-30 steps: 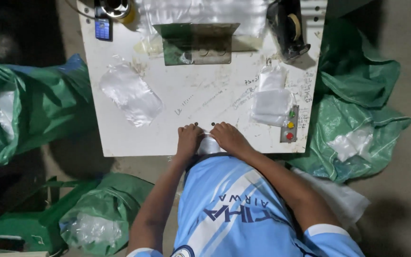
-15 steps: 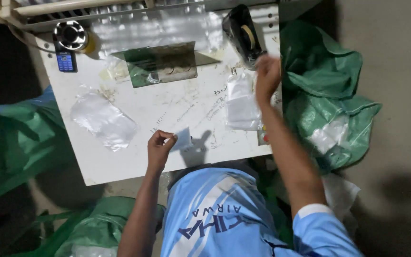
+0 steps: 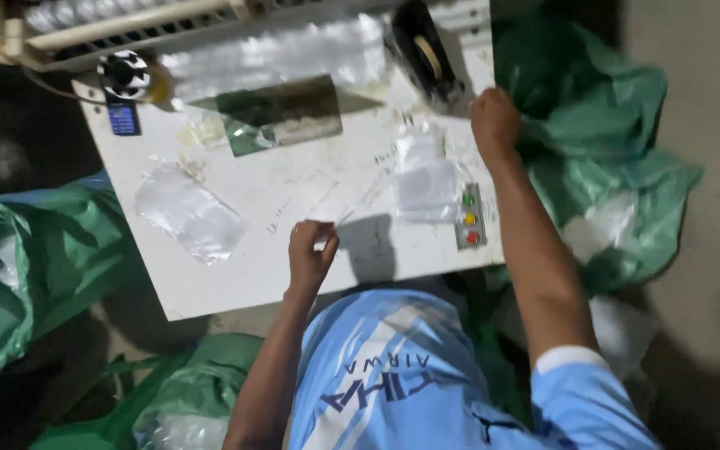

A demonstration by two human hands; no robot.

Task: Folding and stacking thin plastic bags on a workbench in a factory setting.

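Closest to us is our light blue shirt (image 3: 393, 367), and both our arms reach out from it over the white surface (image 3: 235, 275). Our left hand (image 3: 310, 254) sits near the front edge with its fingers curled in, and it seems to pinch a small clear plastic piece (image 3: 331, 229) that lies flat there, maybe to keep it from sliding; it is too thin and see-through to be sure. Our right hand (image 3: 495, 123) goes much farther, to the right edge of the surface, closed like a fist against the big green bag (image 3: 618, 142) that hangs beside it, but we cannot tell if it holds anything. Between our arms lies a pile of clear bags (image 3: 425, 175), and just to its right is a small grey box with coloured buttons (image 3: 468, 218), both within easy reach. On the left lies another bunch of clear plastic (image 3: 189, 212), well apart from our hands. Farther back there is a flat green-grey plate (image 3: 281, 117), a black tape holder (image 3: 427, 54) at the right corner, and a small blue gadget (image 3: 122, 117) at the left corner. More green bags (image 3: 35, 258) sit low on the left, open beside the surface so they are close by.
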